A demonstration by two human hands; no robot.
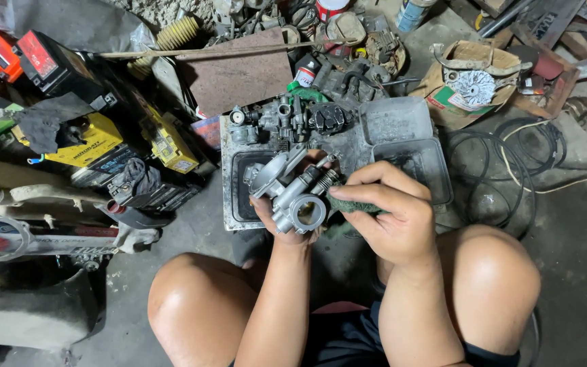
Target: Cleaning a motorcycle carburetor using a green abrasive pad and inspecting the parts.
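My left hand (287,228) cups a grey metal carburetor (292,191) from below, its round bore facing the camera. My right hand (388,217) grips a green scouring pad (348,202) and presses it against the carburetor's right side. Both hands hover above my bare knees and over a dirty grey plastic tray (402,146). More dark engine parts (287,119) lie at the tray's far end.
Yellow and black batteries (96,146) are piled at the left beside a white motorcycle panel (42,231). A cardboard piece with a metal flywheel part (473,85) sits far right. Black and white cables (518,163) coil on the concrete floor at the right. Spray cans and scrap lie beyond.
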